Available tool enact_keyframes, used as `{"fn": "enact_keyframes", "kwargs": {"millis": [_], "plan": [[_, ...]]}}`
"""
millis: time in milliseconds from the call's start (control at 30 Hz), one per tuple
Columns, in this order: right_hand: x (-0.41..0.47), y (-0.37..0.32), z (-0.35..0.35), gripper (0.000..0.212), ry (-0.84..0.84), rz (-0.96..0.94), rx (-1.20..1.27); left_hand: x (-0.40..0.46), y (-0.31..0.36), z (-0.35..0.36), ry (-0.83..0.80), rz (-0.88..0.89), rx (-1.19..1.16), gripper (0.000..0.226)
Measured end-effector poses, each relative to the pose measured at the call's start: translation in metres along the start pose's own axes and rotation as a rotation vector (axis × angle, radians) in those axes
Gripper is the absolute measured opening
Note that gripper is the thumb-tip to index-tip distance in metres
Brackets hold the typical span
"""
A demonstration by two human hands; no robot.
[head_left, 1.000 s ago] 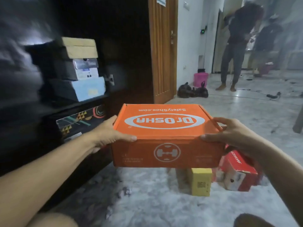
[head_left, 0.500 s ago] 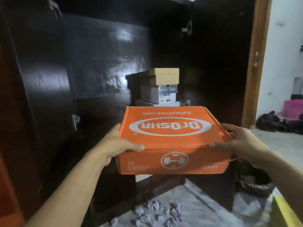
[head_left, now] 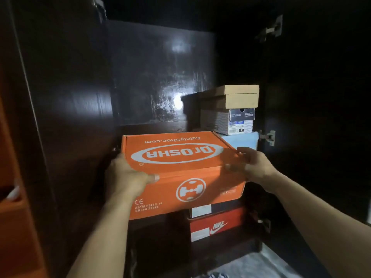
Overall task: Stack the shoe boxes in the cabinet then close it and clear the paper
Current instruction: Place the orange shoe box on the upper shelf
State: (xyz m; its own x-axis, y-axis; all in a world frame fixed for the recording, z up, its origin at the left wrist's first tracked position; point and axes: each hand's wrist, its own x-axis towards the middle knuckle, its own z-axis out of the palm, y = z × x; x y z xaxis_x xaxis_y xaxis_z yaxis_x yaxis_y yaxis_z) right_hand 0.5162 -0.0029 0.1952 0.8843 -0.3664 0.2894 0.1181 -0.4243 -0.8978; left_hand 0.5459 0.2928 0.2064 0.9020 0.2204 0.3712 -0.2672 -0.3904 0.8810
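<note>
I hold an orange Dr.Osha shoe box point(head_left: 180, 169) in front of the open dark cabinet point(head_left: 156, 73). My left hand point(head_left: 126, 175) grips its left front corner, and my right hand point(head_left: 253, 167) grips its right side. Behind it, on the cabinet's upper shelf, stands a stack: a tan box point(head_left: 236, 96) on a grey patterned box point(head_left: 228, 121) on a light blue box point(head_left: 241, 140). Below the orange box sit a dark box with a white label point(head_left: 214, 209) and a red Nike box point(head_left: 216, 225). A bit of crumpled paper point(head_left: 218, 275) shows at the bottom edge.
The cabinet's left door point(head_left: 60, 117) stands open at my left, with an orange-brown panel point(head_left: 12, 197) at the far left edge. Hinges point(head_left: 268, 137) are on the cabinet's right side. Pale floor point(head_left: 257, 265) shows at the bottom right.
I have turned from the room to face the cabinet and carried the orange box closer to it, up to shelf height. Both hands keep their hold.
</note>
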Motion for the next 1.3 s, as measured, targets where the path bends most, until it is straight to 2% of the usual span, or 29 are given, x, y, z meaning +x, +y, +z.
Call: {"fn": "enact_keyframes", "kwargs": {"millis": [100,200,267,367,467,533,667,767,1000,1167,1300], "plan": [[0.014,-0.004,0.018,0.079,0.15,-0.01,-0.064,0.006,-0.009,0.022,0.23,0.093,0.119,0.067],[0.023,-0.012,0.037,0.072,0.334,-0.069,-0.175,0.002,-0.017,0.049,0.465,0.274,0.274,0.06],[0.029,-0.015,0.052,0.062,0.437,-0.108,-0.242,-0.002,-0.029,0.075,0.476,0.433,0.389,0.066],[0.039,-0.01,0.071,0.05,0.519,-0.114,-0.46,-0.009,-0.054,0.108,0.303,0.603,0.539,0.089],[0.047,0.002,0.084,0.041,0.45,-0.142,-0.547,-0.001,-0.073,0.119,0.207,0.61,0.627,0.104],[0.051,0.014,0.092,0.043,0.338,-0.198,-0.592,0.009,-0.075,0.12,0.189,0.557,0.674,0.108],[0.065,0.037,0.109,0.079,0.023,-0.239,-0.624,0.03,-0.068,0.121,0.067,0.455,0.777,0.111],[0.081,0.04,0.119,0.092,-0.109,-0.225,-0.652,0.049,-0.07,0.117,-0.01,0.425,0.824,0.107],[0.101,0.025,0.132,0.086,-0.243,-0.192,-0.78,0.082,-0.081,0.107,-0.144,0.455,0.817,0.093],[0.113,0.027,0.149,0.083,-0.295,-0.17,-0.816,0.087,-0.086,0.099,-0.355,0.294,0.903,0.098],[0.111,0.029,0.155,0.081,-0.348,-0.109,-0.837,0.091,-0.091,0.095,-0.371,0.253,0.938,0.099]]}}
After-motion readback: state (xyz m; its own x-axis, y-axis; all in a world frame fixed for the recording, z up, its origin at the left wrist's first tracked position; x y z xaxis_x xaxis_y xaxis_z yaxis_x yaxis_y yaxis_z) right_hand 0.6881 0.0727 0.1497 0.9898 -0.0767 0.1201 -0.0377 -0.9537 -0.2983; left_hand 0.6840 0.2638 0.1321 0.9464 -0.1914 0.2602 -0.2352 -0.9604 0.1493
